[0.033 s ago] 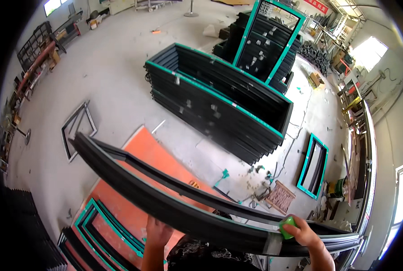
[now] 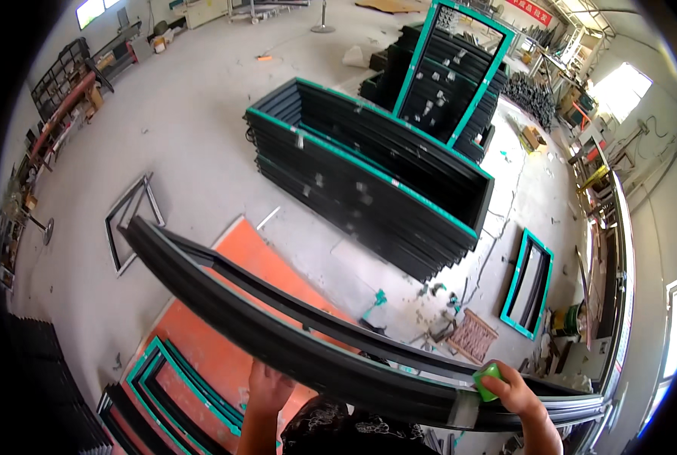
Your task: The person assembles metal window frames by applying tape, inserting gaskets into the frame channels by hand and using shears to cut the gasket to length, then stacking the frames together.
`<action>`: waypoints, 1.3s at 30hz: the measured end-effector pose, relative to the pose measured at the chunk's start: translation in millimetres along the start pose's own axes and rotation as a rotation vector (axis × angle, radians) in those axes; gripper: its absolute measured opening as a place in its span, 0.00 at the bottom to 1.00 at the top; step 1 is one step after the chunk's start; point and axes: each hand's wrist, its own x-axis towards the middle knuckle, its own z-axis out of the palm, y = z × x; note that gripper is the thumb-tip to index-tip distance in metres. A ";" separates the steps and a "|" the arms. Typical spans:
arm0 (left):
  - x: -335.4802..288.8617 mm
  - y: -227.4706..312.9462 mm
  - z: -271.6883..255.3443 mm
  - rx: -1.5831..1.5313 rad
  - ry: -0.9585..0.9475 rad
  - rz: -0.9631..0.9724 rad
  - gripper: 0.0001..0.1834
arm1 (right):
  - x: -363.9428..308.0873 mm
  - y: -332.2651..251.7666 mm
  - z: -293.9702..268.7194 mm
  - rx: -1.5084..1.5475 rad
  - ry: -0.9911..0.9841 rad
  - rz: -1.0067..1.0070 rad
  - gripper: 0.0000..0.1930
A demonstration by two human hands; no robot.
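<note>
A long black window or door frame (image 2: 278,343) stretches across in front of me, its far left end raised above an orange board. My left hand (image 2: 271,388) is closed against its near underside, the fingertips partly hidden behind the profile. My right hand (image 2: 514,390) grips a small bright-green, block-like object (image 2: 491,381) and presses it on the frame's right part. The object's exact kind does not show. Just left of that hand, a greyish see-through strip (image 2: 463,409) lies across the profile.
A tall stack of black frames with green edging (image 2: 369,201) stands ahead. Behind it leans an upright green-edged frame (image 2: 460,76). More green-edged frames (image 2: 175,394) lie on the orange board (image 2: 240,243). Another frame (image 2: 527,283) and a brown slatted piece (image 2: 471,334) lie right.
The held frame's left end has shifted slightly right and up. The right hand with the green object has moved a touch to the right; the view has tilted slightly.
</note>
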 end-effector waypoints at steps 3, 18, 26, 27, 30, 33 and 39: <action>62.1 5.3 38.5 -0.089 -0.298 -0.015 0.28 | 33.4 -11.9 -38.6 0.083 0.060 0.000 0.21; 415.8 52.3 319.2 0.285 -0.494 0.243 0.30 | 304.8 -208.9 -215.4 0.123 0.095 -0.188 0.17; 593.9 103.7 361.9 0.250 -0.644 0.128 0.25 | 435.8 -305.2 -232.4 0.272 0.247 -0.320 0.23; 611.5 111.6 358.6 0.245 -0.636 0.109 0.25 | 451.5 -318.4 -229.7 0.230 0.239 -0.302 0.23; 652.4 129.7 343.5 0.162 -0.580 -0.006 0.27 | 495.6 -343.6 -217.6 0.137 0.242 -0.226 0.22; 694.8 139.0 323.7 0.172 -0.541 -0.105 0.36 | 523.4 -354.0 -199.8 0.106 0.278 -0.168 0.22; 706.3 179.3 286.2 0.196 -0.237 -0.235 0.38 | 550.1 -380.5 -144.4 -0.023 0.222 -0.155 0.25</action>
